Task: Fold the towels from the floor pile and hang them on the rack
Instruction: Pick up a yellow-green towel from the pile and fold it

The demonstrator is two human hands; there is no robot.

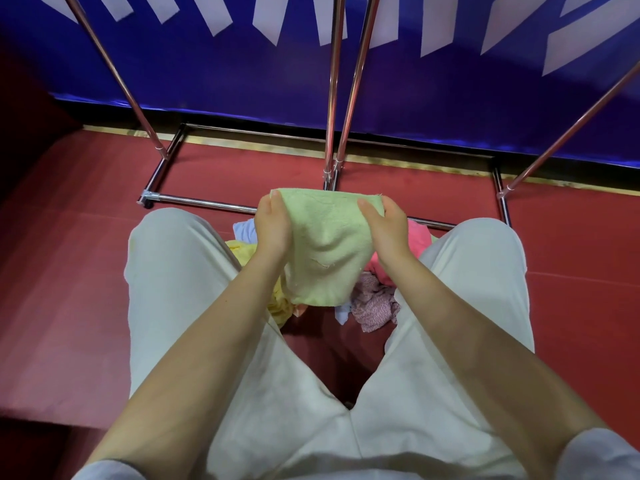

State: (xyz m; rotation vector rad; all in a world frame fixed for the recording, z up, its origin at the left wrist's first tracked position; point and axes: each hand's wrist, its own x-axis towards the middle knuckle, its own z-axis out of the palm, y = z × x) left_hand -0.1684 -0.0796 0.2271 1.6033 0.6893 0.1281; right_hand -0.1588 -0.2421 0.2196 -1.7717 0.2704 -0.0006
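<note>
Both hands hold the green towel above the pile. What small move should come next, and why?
Probably bring the two held corners together to fold it in half. The left hand and right hand pinch the top corners of the green towel, which hangs open above the pile, not yet on the rack.

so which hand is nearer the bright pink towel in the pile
Right. The right hand grips the green towel directly beside the pink towel; the left hand grips the green towel's far side.

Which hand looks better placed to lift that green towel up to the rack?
Neither clearly: left hand and right hand each grip a top corner of the green towel, level, below the rack. Probably both together.
</note>
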